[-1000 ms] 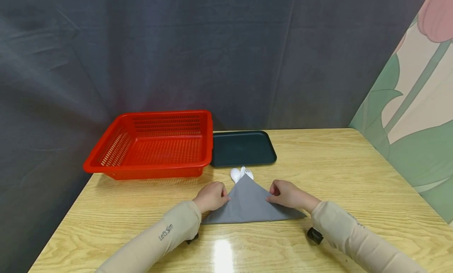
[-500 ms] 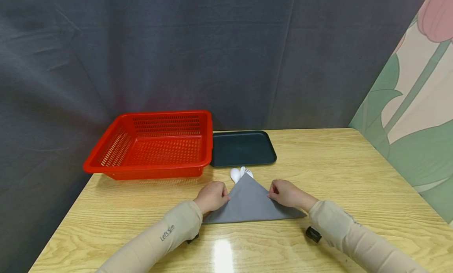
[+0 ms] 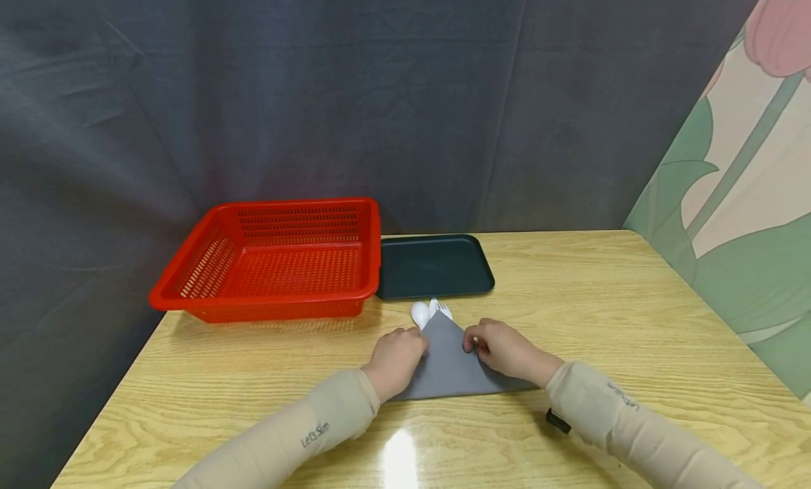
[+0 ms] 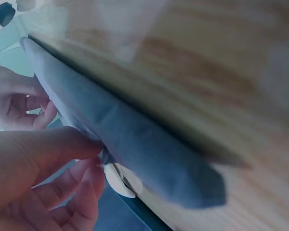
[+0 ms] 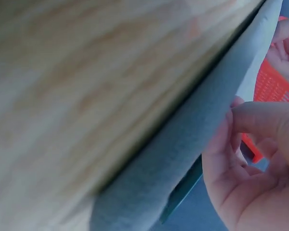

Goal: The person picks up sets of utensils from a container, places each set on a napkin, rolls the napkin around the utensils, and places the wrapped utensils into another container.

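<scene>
Hands (image 3: 395,362) (image 3: 505,347) closer tog., cutlery (image 3: 419,313) part-hidden under cloth (image 3: 448,369)

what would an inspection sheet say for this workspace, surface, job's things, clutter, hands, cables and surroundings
Surface: wood-grain table, with a bright reflection toward the person.
Job's things: gray cloth folded to a point facing away from the person; white spoon and white fork stick out past the point, their handles hidden.
Clutter: red basket and dark tray, side by side beyond the cloth.
Hands: left hand and right hand each pinch a slanting cloth edge.
Cables: nothing seen.
Surroundings: dark curtain behind; floral wall at right.
</scene>
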The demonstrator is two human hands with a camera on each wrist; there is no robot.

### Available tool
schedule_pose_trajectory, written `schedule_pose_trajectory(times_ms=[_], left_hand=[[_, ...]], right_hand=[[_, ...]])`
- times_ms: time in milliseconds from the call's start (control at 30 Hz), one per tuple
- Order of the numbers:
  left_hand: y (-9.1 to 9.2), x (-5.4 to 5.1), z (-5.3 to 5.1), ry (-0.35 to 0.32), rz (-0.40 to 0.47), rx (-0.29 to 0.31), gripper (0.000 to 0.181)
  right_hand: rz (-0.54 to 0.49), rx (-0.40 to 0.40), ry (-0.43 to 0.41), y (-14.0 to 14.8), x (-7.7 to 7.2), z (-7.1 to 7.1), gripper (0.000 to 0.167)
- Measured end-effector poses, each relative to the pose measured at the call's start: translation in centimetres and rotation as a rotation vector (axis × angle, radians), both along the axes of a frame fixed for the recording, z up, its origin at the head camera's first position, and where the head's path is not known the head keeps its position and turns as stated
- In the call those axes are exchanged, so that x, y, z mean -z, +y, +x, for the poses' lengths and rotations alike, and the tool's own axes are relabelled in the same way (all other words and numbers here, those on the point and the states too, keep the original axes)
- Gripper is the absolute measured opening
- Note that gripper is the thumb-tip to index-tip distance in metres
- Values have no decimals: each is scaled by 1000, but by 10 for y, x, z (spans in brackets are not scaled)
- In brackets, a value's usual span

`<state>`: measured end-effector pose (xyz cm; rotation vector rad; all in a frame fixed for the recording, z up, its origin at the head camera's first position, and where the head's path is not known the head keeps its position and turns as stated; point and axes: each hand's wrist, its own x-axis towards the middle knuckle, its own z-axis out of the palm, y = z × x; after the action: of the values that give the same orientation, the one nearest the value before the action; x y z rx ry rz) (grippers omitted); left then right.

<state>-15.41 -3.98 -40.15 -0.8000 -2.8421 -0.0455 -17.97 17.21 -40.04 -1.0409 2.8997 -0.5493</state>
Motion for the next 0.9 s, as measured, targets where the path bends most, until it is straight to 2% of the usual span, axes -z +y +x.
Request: schedule_pose_trajectory(times_ms=[167,233,467,533,733,900], left_hand=[[-2,-3,1,-83,-5,12,9],[-3,-5,4,-101,-5,21,8],[-1,1,15,42,-53,53,8],[0,1,16,32,-49,59,10],[1,-1,17,-53,-37,54,9],[-1,-1,22,-41,-47,72,9]], right_hand=[[30,-14,-84,0,-5,1,8],[42,-11,-111,0,-8,3,8],[4,-5,-156,-7,-11,12,13],[-11,-7,-167,-9,-9,12,13],[-10,-23,-202,-10,-10,13,14],[-2,-55,-300,-5,-15,14,22]])
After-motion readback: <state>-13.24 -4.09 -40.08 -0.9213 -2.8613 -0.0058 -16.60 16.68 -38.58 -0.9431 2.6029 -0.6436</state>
